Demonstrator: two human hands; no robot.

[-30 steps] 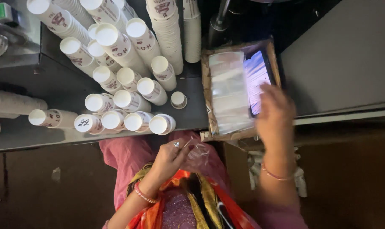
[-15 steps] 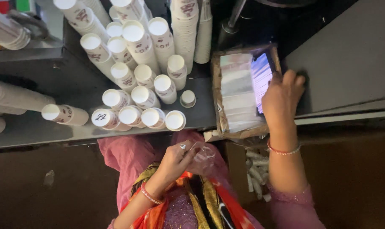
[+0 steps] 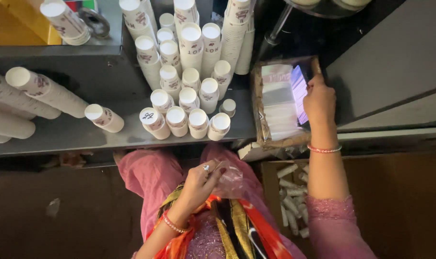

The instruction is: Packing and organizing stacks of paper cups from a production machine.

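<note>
While seated: clear bag (image 3: 230, 182) pinched in left hand (image 3: 199, 180), over lap.

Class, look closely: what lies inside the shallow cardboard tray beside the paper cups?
The cardboard tray holds a stack of clear plastic bags; the right hand covers its right edge.

We look straight down on a dark grey work counter (image 3: 74, 136) whose front edge runs across the view. At upper left sits a yellow surface (image 3: 9, 21) behind a raised grey ledge (image 3: 50, 50). At right, a slanted grey panel (image 3: 391, 62) catches soft light. Below the counter the brown floor (image 3: 45, 211) lies in dim shadow, with a few scraps of litter.
</note>
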